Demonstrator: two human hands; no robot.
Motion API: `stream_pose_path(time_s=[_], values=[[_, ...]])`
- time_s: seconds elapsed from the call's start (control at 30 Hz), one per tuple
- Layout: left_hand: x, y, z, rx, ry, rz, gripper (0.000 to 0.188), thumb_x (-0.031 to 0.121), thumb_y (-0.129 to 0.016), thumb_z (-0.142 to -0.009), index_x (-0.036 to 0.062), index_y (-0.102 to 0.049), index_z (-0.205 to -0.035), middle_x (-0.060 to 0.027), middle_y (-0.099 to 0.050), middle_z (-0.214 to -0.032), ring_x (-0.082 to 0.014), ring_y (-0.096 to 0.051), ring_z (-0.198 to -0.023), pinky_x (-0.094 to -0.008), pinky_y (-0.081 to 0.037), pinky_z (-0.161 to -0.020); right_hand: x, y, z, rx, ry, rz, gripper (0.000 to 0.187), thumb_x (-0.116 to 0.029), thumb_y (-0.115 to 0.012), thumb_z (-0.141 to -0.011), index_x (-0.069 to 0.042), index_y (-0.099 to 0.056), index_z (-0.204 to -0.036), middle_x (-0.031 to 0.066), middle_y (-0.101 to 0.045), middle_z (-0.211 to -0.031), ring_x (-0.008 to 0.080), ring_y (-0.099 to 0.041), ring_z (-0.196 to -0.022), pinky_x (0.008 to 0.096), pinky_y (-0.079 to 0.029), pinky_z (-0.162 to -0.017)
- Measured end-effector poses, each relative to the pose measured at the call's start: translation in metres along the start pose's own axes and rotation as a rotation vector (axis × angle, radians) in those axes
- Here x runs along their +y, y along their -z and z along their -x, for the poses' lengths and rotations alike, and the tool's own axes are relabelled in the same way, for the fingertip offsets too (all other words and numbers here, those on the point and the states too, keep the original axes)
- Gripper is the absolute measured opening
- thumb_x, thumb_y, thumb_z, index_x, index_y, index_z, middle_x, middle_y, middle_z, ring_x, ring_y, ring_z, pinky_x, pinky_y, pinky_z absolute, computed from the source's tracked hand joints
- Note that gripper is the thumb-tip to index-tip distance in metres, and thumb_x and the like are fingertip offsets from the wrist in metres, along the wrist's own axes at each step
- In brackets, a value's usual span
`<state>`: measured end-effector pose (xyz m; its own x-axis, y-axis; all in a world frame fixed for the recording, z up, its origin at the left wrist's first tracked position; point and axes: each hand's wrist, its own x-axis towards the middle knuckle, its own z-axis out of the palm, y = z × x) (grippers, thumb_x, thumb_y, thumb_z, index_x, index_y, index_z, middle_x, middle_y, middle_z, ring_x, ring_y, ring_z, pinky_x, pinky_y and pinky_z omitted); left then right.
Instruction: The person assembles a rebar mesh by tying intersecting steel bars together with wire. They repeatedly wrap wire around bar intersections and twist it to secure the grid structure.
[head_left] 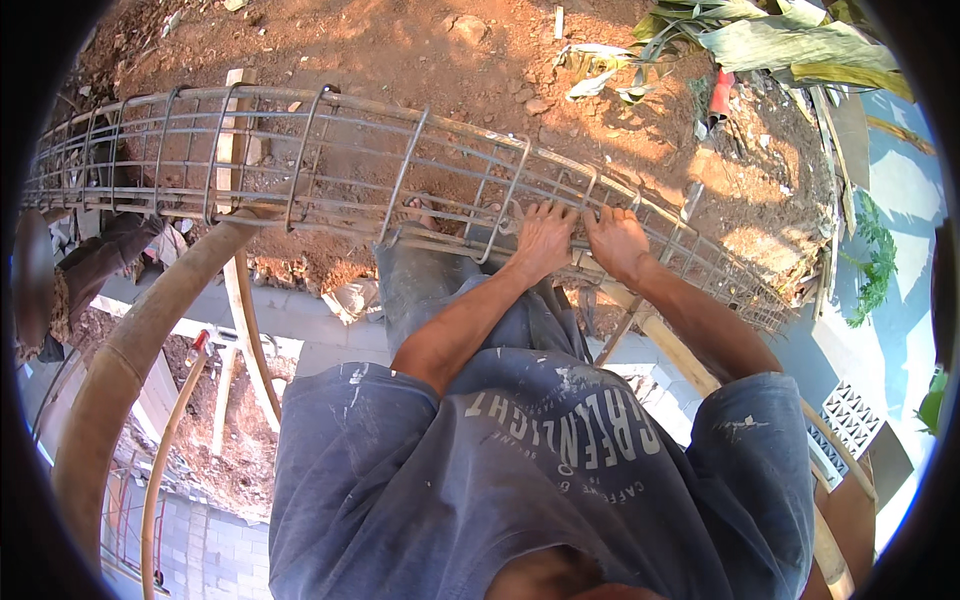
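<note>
A long rebar cage (404,174) of thin steel bars and rectangular stirrups runs across in front of me, from the far left down toward the right. My left hand (545,240) is on it, right of the middle, its fingers curled over the bars. Close beside it my right hand (617,242) is also closed over the bars, fingers bent. The two hands almost touch. Any tool or wire under the fingers is hidden. Below the cage, my legs in grey trousers (425,295) stand close against it.
A thick bamboo pole (150,355) slants up to the cage at left, near a wooden post (229,150). Another person's dark-clothed limb (110,255) shows at far left. Beyond the cage lies reddish soil (390,50), with large leaves (800,50) at upper right. Patterned blocks (848,422) sit lower right.
</note>
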<state>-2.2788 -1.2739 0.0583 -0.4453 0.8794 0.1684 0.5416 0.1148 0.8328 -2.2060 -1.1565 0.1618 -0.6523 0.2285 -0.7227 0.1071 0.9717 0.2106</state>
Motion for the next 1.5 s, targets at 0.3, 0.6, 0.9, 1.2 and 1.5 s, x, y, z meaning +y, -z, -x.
stream_pose_path(time_s=[0.3,0.6,0.9,1.2,1.5], values=[[0.009,0.014,-0.016,-0.87,0.177,-0.062,0.024,0.01,-0.065,-0.075,0.0057,-0.069,-0.098,-0.0115,-0.067,-0.099,-0.0295,-0.064,-0.097,-0.0382,-0.051,-0.087,-0.004,-0.018,0.006,-0.285,-0.052,-0.495,0.038,-0.019,-0.062,-0.083,0.004,-0.055,-0.112,0.0269,-0.067,-0.084,0.0384,-0.068,-0.083,0.0483,-0.053,-0.073],[-0.043,0.077,0.052,-0.434,-0.307,0.027,0.046,0.017,-0.064,-0.081,0.0089,-0.057,-0.127,-0.0093,-0.057,-0.119,-0.0267,-0.054,-0.114,-0.0401,-0.047,-0.096,-0.031,-0.065,0.047,-0.993,-0.216,-1.807,0.04,-0.044,-0.066,-0.089,-0.007,-0.064,-0.105,0.0066,-0.062,-0.078,0.0212,-0.062,-0.072,0.0421,-0.053,-0.068],[-0.012,0.11,-0.007,-0.409,-0.653,0.191,0.029,0.003,-0.062,-0.077,0.0051,-0.065,-0.106,-0.0102,-0.061,-0.095,-0.0271,-0.061,-0.095,-0.0395,-0.051,-0.088,-0.057,-0.11,0.097,-0.554,0.06,-2.151,0.069,-0.058,-0.058,-0.09,-0.004,-0.05,-0.131,0.0086,-0.065,-0.088,0.0178,-0.061,-0.079,0.0322,-0.049,-0.069],[-0.001,0.097,0.021,-0.45,0.091,0.086,0.012,0.006,-0.058,-0.088,0.0035,-0.067,-0.095,-0.0135,-0.06,-0.087,-0.0328,-0.062,-0.081,-0.042,-0.05,-0.071,-0.036,-0.178,0.098,0.35,-0.333,-0.696,0.071,-0.031,-0.069,-0.082,-0.016,-0.04,-0.145,0.0158,-0.054,-0.118,0.0338,-0.048,-0.113,0.0449,-0.038,-0.094],[0.0,0.093,0.0,-0.666,0.112,-0.105,0.017,0.015,-0.062,-0.085,0.0062,-0.066,-0.098,-0.0154,-0.067,-0.082,-0.0365,-0.065,-0.077,-0.0458,-0.05,-0.068,-0.062,-0.062,0.066,0.897,-0.405,-0.969,0.038,-0.017,-0.054,-0.093,-0.002,-0.056,-0.127,0.0201,-0.054,-0.123,0.0367,-0.049,-0.116,0.0499,-0.037,-0.1]])
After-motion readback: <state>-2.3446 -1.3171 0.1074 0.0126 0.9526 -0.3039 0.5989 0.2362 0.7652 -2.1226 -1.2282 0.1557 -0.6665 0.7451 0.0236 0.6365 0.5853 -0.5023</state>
